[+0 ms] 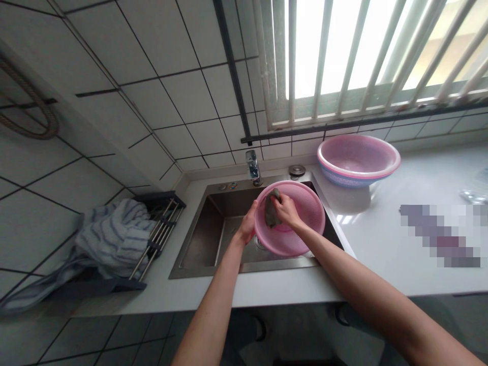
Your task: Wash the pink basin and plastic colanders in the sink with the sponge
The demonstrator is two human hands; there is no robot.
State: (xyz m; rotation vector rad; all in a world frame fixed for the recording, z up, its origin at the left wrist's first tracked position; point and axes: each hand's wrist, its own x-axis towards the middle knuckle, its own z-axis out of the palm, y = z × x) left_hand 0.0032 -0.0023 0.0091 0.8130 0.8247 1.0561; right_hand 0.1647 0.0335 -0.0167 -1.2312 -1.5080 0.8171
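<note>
A pink plastic colander [305, 203] with a perforated wall is held tilted over the right part of the steel sink [208, 229]. My left hand [248, 223] grips its left rim, with the fingers partly hidden behind it. Inside the colander, my right hand [285, 207] is closed on a grey-green cloth [272, 209], which lies against the inner left wall. Behind the colander stands the chrome faucet [252, 165]. Part of the sink drain [260, 244] shows below the colander's left edge.
Nested pink and blue basins [358, 160] stand on the white counter [381, 269] at the right. A drain strainer [297, 171] lies behind the sink. To the left is a metal-barred rack [156, 239] with a striped towel [118, 239]. A barred window is above.
</note>
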